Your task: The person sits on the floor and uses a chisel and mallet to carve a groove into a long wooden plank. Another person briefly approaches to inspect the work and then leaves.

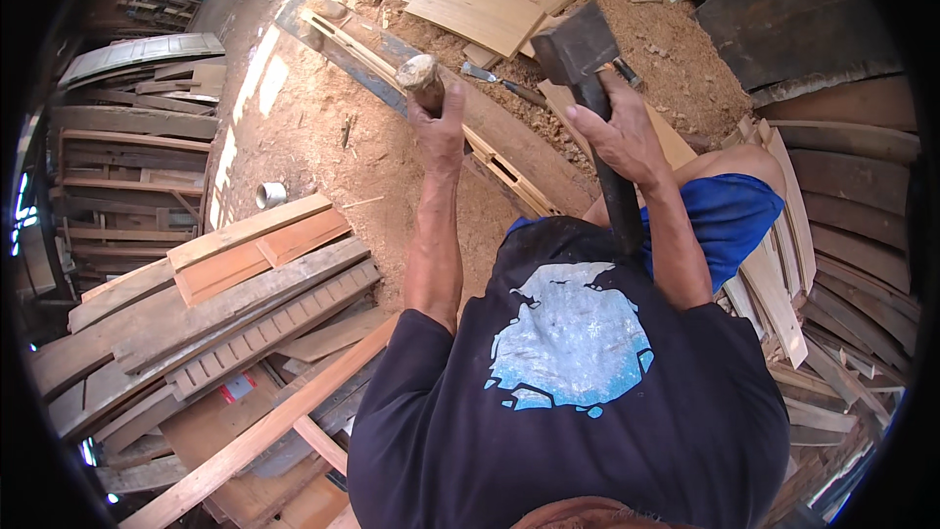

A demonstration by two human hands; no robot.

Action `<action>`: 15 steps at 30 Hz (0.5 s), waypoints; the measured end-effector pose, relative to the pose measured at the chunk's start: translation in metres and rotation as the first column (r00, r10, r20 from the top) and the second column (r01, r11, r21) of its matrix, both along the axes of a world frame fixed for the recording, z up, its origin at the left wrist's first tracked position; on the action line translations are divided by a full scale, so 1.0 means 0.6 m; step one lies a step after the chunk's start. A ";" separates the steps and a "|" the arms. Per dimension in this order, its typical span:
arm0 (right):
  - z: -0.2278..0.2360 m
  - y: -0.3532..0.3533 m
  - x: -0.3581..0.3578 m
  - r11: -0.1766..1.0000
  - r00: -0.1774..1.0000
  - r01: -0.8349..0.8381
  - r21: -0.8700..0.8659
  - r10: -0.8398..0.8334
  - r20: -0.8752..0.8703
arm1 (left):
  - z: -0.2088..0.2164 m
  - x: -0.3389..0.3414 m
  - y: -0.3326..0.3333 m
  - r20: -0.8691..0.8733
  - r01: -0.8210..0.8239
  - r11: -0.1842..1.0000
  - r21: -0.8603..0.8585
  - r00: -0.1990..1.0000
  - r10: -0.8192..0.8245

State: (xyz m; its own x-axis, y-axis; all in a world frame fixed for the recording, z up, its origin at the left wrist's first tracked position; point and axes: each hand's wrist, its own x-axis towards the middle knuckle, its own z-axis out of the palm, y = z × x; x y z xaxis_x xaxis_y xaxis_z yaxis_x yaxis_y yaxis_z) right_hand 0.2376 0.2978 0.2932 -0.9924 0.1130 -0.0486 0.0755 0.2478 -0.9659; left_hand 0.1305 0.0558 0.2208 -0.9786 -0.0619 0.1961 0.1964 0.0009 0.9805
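My left hand (438,127) is closed round the wooden handle of a chisel (421,76), whose butt end is pale and battered. Its blade is hidden below my fist. Under that hand runs a long, narrow wooden strip (494,165) with slots cut in its edge, lying along a plank bench (548,152). A dark mallet (576,44) is raised in my right hand (627,132), fingers wrapped round its handle near the head. The handle slopes back toward my lap. Beyond the strip, a second chisel (514,88) lies on the bench.
Flat boards (475,12) lie on sawdust at the far side. Stacked timber (264,274) fills the near left, with a roll of tape (270,195) beside it. More planks (783,235) lean at the right, close to my bent knee. Panels (137,167) line the left wall.
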 end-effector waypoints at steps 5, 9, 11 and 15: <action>-0.035 0.017 0.077 0.931 0.995 0.086 -0.354 -0.060 0.083 | -0.031 0.001 -0.007 0.226 0.168 0.971 0.167 0.953 -0.204; -0.075 0.022 0.119 0.838 0.987 0.153 -0.524 -0.105 0.122 | -0.012 0.025 0.029 0.287 0.074 0.997 -0.027 0.956 -0.063; -0.092 0.024 0.128 0.796 0.987 0.147 -0.588 -0.077 0.142 | -0.018 0.022 0.032 0.296 0.146 0.988 -0.057 0.947 -0.123; -0.112 0.010 0.127 0.864 0.972 0.175 -0.473 -0.074 0.224 | -0.052 0.018 0.025 0.305 0.216 0.976 -0.009 0.930 -0.203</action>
State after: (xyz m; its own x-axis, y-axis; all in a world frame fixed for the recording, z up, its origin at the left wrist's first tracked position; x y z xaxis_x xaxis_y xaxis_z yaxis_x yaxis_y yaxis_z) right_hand 0.3135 0.3035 0.2257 -0.9369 0.1463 -0.3174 0.2701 -0.2734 -0.9232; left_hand 0.1413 0.0708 0.1897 -0.9819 0.1530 -0.1116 -0.1076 0.0338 0.9936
